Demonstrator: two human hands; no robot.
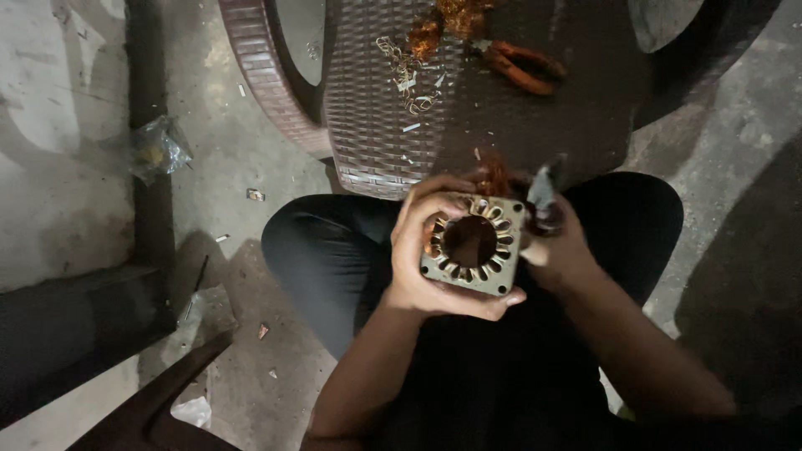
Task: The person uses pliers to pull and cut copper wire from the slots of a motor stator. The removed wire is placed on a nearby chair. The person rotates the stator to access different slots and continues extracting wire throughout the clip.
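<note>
Over the lap, just below the woven table [376, 125]: left hand [426, 267], fingers clamped around a square motor stator [472, 244], probably heavy, rigid, sharp-edged; best gripped by its outer edges. Its bore faces the camera; no long axis. Right of it, right hand [555, 246], fingers closed on a dark tool [543, 194].

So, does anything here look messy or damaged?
Yes. Loose copper wire scraps lie scattered on the woven stool beside orange-handled pliers. A frayed wire tuft sticks out of the stator held by the left hand.
</note>
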